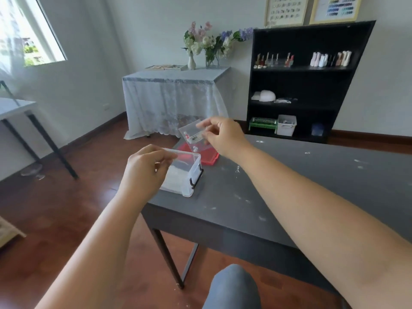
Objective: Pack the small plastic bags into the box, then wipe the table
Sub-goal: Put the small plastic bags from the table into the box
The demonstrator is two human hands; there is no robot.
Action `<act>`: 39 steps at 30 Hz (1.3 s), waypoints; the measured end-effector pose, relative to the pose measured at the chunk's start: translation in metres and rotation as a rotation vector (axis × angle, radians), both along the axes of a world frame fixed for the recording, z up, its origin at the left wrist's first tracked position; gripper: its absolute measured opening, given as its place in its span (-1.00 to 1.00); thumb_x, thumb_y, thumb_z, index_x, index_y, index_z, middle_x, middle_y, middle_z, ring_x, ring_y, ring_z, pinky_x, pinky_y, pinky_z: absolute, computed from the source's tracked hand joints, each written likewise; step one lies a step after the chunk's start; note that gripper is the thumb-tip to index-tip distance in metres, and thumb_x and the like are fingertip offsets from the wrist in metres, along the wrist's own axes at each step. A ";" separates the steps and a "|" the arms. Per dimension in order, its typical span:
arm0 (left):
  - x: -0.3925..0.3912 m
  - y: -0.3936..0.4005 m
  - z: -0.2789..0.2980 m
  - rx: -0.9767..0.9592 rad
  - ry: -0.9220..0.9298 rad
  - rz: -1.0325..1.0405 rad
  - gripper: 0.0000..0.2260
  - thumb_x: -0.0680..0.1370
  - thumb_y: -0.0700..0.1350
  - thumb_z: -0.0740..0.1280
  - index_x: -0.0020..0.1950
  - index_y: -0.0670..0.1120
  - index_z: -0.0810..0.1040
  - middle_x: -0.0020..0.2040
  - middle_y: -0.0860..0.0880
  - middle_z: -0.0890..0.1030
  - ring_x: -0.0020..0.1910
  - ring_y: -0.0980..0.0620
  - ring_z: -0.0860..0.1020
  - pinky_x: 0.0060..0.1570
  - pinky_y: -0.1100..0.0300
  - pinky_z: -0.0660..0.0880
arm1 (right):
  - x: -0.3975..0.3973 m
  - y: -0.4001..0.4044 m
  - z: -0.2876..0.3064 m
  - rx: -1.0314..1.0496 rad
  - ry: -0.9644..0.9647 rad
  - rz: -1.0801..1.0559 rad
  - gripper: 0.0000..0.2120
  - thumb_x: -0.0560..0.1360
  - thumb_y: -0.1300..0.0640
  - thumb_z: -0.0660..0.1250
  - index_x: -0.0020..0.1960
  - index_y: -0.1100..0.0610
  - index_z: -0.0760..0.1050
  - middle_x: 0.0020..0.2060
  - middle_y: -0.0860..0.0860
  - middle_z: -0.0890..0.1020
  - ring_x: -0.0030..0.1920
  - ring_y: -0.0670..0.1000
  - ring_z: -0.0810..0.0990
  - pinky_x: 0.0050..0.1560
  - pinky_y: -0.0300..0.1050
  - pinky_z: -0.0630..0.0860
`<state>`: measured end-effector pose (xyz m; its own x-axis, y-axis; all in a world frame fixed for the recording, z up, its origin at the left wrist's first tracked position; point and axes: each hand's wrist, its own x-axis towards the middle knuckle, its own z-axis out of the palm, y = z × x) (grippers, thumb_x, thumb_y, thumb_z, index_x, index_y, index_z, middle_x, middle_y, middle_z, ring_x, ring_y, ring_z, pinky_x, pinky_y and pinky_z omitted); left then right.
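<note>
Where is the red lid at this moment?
In the head view the red lid lies flat near the far left corner of the dark table, just behind the clear box and below the small bag in the right hand.

Lighting: soft daylight from the window (29,30), upper left (panes blown out white). Room evenly bright; shadows faint. Dull sheen on the dark counter (278,186). Optics: wide-angle bowing, bookshelf (301,81) leaning at right. Overall focus slightly soft; far details smeared.

Two hands, one small plastic bag (193,137), one clear box (186,172), one red lid (209,157).
</note>
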<state>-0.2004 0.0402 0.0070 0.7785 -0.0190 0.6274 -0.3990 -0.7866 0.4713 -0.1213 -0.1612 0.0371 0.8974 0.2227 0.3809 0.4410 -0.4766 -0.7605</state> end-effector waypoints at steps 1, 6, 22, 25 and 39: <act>0.000 0.007 -0.002 0.005 -0.017 0.021 -0.81 0.48 -0.35 0.40 -0.03 -0.11 0.72 -0.13 0.00 0.61 -0.24 0.07 0.58 -0.18 0.56 0.38 | 0.003 0.013 -0.006 -0.003 0.025 0.004 -0.83 0.52 0.24 0.34 0.04 0.06 0.61 -0.26 0.02 0.66 -0.18 0.07 0.66 -0.08 -0.05 0.59; 0.005 0.035 -0.018 -0.020 -0.040 0.034 -0.83 0.47 -0.32 0.42 -0.04 -0.11 0.72 -0.16 -0.01 0.63 -0.26 0.05 0.60 -0.19 0.34 0.51 | 0.012 0.051 -0.031 -0.023 0.163 0.050 -0.82 0.49 0.22 0.37 0.04 0.00 0.59 -0.27 -0.01 0.60 -0.27 -0.05 0.53 -0.26 -0.20 0.46; 0.046 0.050 -0.016 0.095 0.273 0.041 -0.86 0.50 -0.12 0.38 -0.07 0.13 0.68 -0.12 0.19 0.67 0.01 0.04 0.59 0.14 -0.05 0.46 | 0.015 0.062 -0.048 -0.322 0.132 0.176 -0.64 0.59 0.20 0.10 0.25 -0.04 0.55 -0.03 -0.12 0.64 -0.19 -0.13 0.37 0.07 -0.15 0.37; 0.058 0.048 -0.007 0.210 0.440 0.020 -0.88 0.51 -0.05 0.38 -0.09 0.19 0.66 -0.12 0.23 0.65 0.04 0.09 0.55 0.22 -0.10 0.39 | 0.011 0.051 -0.044 -0.154 0.074 0.080 -0.58 0.55 0.32 0.08 0.22 0.02 0.57 0.04 -0.01 0.64 0.04 -0.01 0.47 -0.06 -0.30 0.35; 0.065 -0.030 0.016 0.278 0.344 -0.296 -0.83 0.49 -0.02 0.35 0.04 0.20 0.63 -0.09 0.31 0.63 0.00 0.28 0.55 0.12 0.12 0.49 | -0.068 -0.089 -0.068 0.141 0.040 -0.248 -0.73 0.52 0.23 0.29 -0.09 -0.11 0.64 -0.18 -0.11 0.68 -0.24 0.03 0.55 -0.28 -0.33 0.44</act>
<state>-0.1353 0.0105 0.0230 0.8745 -0.3983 0.2769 -0.4820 -0.7774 0.4041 -0.1897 -0.2502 -0.0312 0.9330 -0.0579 0.3553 0.2922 -0.4546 -0.8414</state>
